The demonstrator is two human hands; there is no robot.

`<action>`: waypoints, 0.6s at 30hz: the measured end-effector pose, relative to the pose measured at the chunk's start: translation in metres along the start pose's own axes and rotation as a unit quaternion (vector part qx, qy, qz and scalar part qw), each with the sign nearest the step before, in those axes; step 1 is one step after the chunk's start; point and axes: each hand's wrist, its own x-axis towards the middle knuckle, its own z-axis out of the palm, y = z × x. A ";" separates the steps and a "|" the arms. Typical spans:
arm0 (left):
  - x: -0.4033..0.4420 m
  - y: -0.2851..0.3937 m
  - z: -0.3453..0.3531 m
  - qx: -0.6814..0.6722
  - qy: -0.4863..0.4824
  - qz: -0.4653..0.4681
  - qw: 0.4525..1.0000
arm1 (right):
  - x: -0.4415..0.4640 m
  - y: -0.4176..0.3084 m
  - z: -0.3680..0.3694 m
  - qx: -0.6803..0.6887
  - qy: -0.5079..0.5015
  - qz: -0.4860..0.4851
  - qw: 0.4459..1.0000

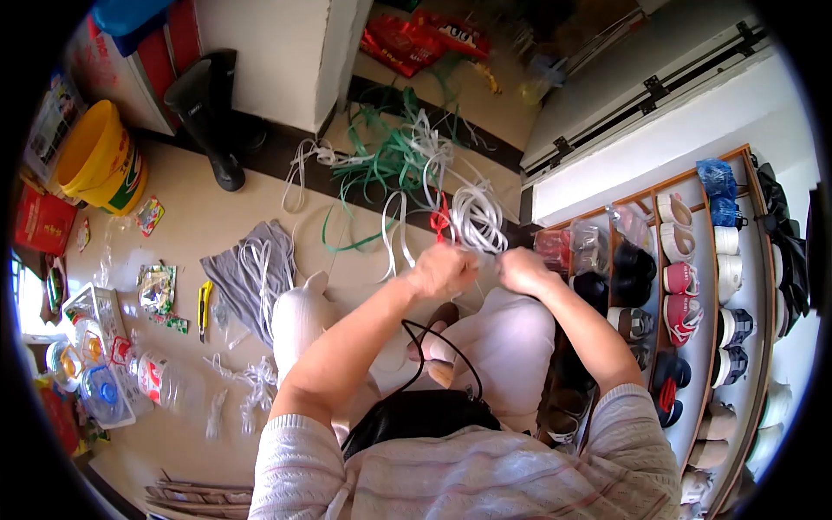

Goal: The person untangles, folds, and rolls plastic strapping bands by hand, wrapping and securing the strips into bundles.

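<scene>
Both my hands are closed in front of my knees, close together with a small gap between them. My left hand (445,270) is by a red strip (440,217) and white strapping. My right hand (525,271) is curled just right of it, below a looped coil of white strap (477,218). What the fingers grip is too small and blurred to name. Beyond the hands, tangled green strapping (381,160) lies on the floor with more white strands. A grey cloth (251,277) with white strips on it lies beside my left knee.
A shoe rack (700,347) stands close on the right. At the left are a yellow bucket (102,160), plastic bottles (160,379), a yellow cutter (204,310) and a white bundle of strips (256,381). Black boots (208,113) stand by the wall. A black bag (416,420) rests at my waist.
</scene>
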 end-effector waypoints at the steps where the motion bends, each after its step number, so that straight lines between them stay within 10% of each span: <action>1: 0.000 -0.004 -0.005 -0.023 0.027 -0.017 0.999 | -0.007 -0.014 -0.003 0.003 -0.061 -0.085 0.994; 4: 0.002 -0.019 -0.014 -0.053 0.045 -0.012 0.997 | -0.024 -0.031 -0.007 0.172 -0.135 -0.256 0.942; 7: 0.007 -0.022 -0.008 -0.331 0.064 -0.123 0.933 | -0.045 -0.029 -0.053 0.421 -0.114 -0.155 0.886; 10: 0.009 -0.004 -0.015 -0.240 -0.017 -0.161 0.957 | -0.034 -0.011 -0.068 0.607 0.036 -0.084 0.789; 12: 0.009 -0.003 -0.003 -0.205 -0.035 -0.119 0.971 | -0.011 -0.003 -0.069 0.459 0.090 0.027 0.884; 14: 0.007 -0.004 0.004 -0.106 -0.022 -0.056 0.993 | 0.015 0.012 -0.036 0.163 0.167 -0.061 0.971; 18: 0.002 -0.008 -0.002 -0.032 -0.045 -0.024 0.998 | 0.002 -0.019 -0.036 -0.024 -0.009 -0.004 1.000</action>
